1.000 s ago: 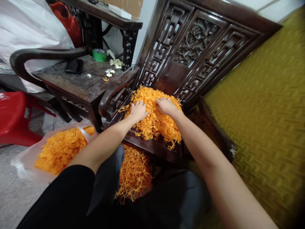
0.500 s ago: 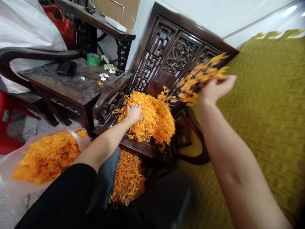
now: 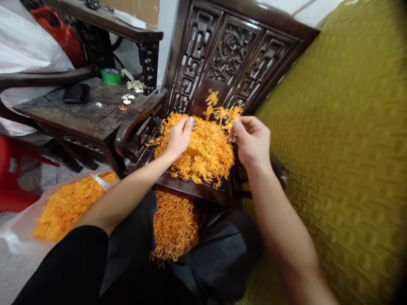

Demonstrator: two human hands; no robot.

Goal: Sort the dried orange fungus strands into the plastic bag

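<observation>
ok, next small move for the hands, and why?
Probably bring the left hand to the orange strands: the right hand pinches them by the orange pile, their loose ends unsupported, and the left is close by, though whether it holds anything is unclear.

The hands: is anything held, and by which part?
The right hand pinches orange flower-like sprigs by one end; whether the left hand holds anything is unclear.
</observation>
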